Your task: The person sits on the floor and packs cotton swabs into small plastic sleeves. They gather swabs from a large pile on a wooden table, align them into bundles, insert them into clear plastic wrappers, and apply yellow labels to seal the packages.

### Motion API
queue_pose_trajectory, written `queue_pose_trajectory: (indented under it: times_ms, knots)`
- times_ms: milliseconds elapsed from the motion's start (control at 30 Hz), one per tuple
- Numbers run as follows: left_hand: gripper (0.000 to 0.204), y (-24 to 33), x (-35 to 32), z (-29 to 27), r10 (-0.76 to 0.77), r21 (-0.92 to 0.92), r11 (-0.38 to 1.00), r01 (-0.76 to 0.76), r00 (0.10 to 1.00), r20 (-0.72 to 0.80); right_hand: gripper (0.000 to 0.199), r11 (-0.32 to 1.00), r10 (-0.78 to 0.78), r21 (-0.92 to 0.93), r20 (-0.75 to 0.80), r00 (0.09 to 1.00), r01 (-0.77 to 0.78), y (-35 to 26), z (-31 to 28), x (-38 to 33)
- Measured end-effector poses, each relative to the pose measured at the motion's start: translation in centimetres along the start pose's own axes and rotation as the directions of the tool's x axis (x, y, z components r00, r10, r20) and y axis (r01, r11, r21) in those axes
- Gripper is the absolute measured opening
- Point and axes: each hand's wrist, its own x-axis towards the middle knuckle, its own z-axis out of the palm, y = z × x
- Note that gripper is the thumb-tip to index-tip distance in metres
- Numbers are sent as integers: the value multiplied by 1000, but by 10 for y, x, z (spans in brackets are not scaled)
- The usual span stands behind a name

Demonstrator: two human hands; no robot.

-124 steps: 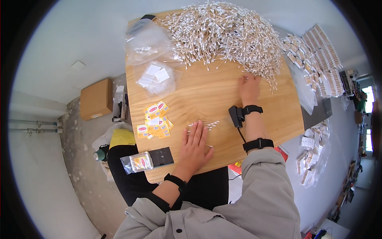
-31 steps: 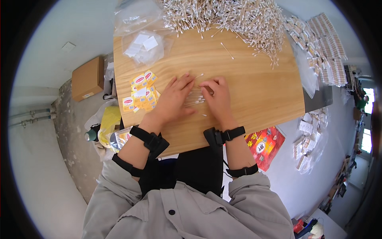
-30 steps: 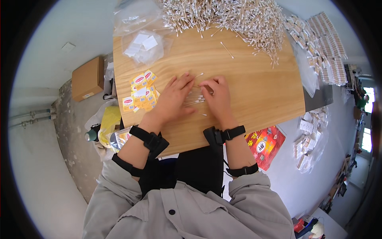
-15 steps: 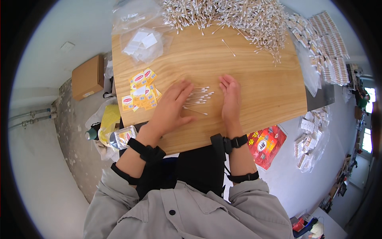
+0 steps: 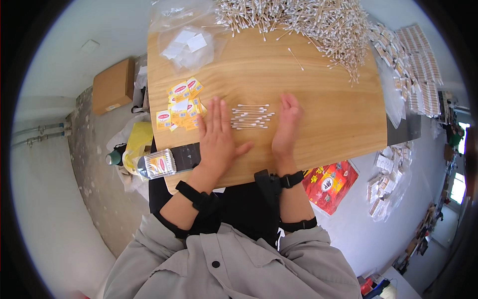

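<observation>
A small row of cotton swabs [image 5: 251, 117] lies roughly parallel on the wooden table between my hands, with uneven ends. My left hand [image 5: 219, 142] is flat on the tabletop, fingers stretched forward and thumb pointing right, just beside the left ends of the swabs. On their other side my right hand [image 5: 286, 127] stands on edge with its fingers slightly bent and a little blurred. It is apart from the swabs, and nothing shows in it. Left of my left hand lie overlapping yellow and white cards [image 5: 180, 105].
A large heap of cotton swabs [image 5: 308, 25] covers the table's far side, with a loose swab [image 5: 296, 59] before it. A clear bag of white cards [image 5: 186, 47] lies far left. A swab pack [image 5: 159, 164] rests at the near left edge. Bundled packs [image 5: 418, 65] stand at right.
My left hand has drawn back from over the swabs' left ends, uncovering them. The swabs lie straighter, and the slanted near one is now in line. My right hand's fingers are more bent.
</observation>
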Motion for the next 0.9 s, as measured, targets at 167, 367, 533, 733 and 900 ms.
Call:
queue_pose_trajectory:
  times_ms: [167, 367, 533, 733, 900]
  knots:
    - [117, 6, 3, 14, 154, 4, 988, -154, 988, -7, 58, 991, 93, 82, 129, 987, -104, -9, 34, -8]
    - [119, 11, 2, 8, 102, -69, 993, -101, 995, 15, 58, 947, 205, 223, 139, 969, -232, -19, 36, -4]
    - [122, 5, -1, -3, 7, 37, 999, -7, 1000, 12, 59, 955, 137, 256, 76, 988, -152, -13, 33, -4]
    - [121, 5, -2, 8, 69, 112, 991, -73, 997, 39, 62, 978, 133, 140, 160, 978, -155, 2, 38, -9]
    - [125, 4, -2, 8, 46, 160, 986, -50, 999, 23, 64, 970, 145, 172, 163, 976, -173, -9, 44, -7]
